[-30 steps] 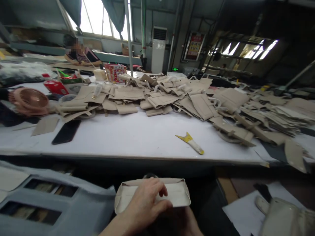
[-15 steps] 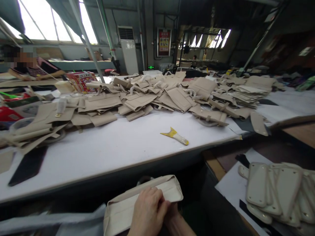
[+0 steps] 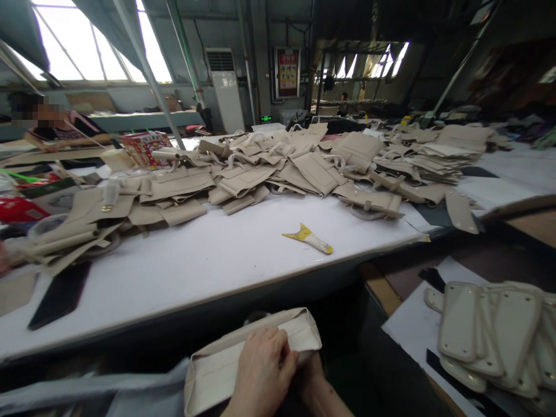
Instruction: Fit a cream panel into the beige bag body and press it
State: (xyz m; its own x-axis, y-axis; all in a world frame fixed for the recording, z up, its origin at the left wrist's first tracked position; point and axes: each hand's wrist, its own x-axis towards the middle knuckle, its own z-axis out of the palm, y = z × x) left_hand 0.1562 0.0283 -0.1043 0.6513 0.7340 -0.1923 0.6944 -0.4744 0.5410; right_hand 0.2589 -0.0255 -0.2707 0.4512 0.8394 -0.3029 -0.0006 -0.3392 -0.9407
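Note:
A beige bag body (image 3: 212,376) with a cream panel facing up lies tilted below the table's front edge, at the bottom of the view. My left hand (image 3: 264,362) is closed over its near side, fingers curled and thumb bent toward them. Just right of it, my right hand (image 3: 310,376) reaches in under the bag's near edge; its fingers are hidden behind the left hand and the bag. A dark rounded part (image 3: 256,317) shows behind the bag's far side.
Many flat beige bag pieces (image 3: 243,176) heap across the white table (image 3: 208,255). A yellow-and-white forked tool (image 3: 308,238) lies near its front edge. Cream riveted panels (image 3: 460,321) are stacked at right. A person (image 3: 65,130) sits at far left.
My right wrist has shifted slightly right, and a little more space shows between my hands. The bag stays nearly in place under my left hand. The whole view has turned very slightly.

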